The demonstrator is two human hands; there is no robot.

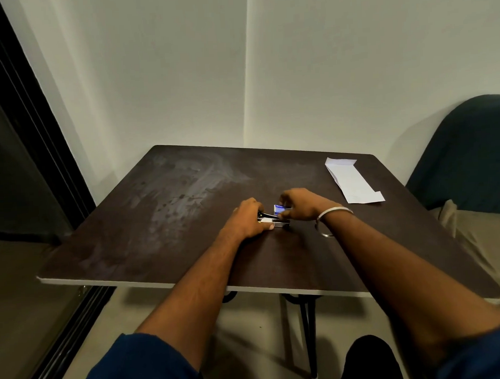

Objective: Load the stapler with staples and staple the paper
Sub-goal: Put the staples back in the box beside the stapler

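Observation:
A small stapler (276, 222) lies on the dark table (186, 209) near its middle. My left hand (249, 218) grips the stapler from the left, thumb along its near side. Just right of it, my right hand (299, 205) pinches a small blue-and-white staple box (280, 209) above the stapler. Much of both is hidden by my fingers. A folded white paper (353, 181) lies flat at the table's back right, away from both hands.
The table stands in a corner against pale walls. A dark blue chair (467, 151) with a beige cloth stands to the right. A dark sliding door frame (25, 119) runs along the left. The table's near edge (190, 285) lies just past my forearms.

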